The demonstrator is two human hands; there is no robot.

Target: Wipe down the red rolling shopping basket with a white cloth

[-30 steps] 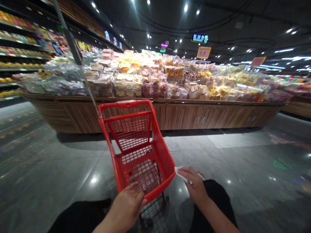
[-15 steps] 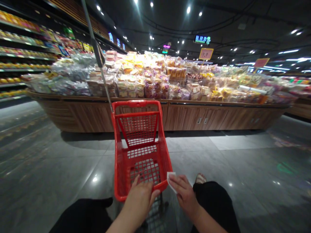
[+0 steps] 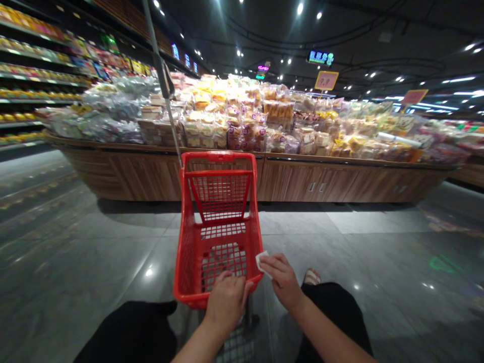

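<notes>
My left hand grips the near rim of a red plastic mesh shopping basket, which sits on a small wheeled cart. My right hand pinches a white tissue against the basket's right near corner. Below the basket, a wire lower rack shows between my legs. Its wheels are hidden. A thin grey metal pole rises from the basket's far left corner. The basket holds nothing that I can see.
Ahead stands a wooden display island heaped with bagged baked goods, with yellow and red price signs above. Stocked shelves line the left. My black-clad knees and a sandalled foot flank the cart on polished grey tile.
The basket has swung from leaning right to pointing straight ahead. My left hand has moved further onto the near rim, and the tissue is still in my right hand.
</notes>
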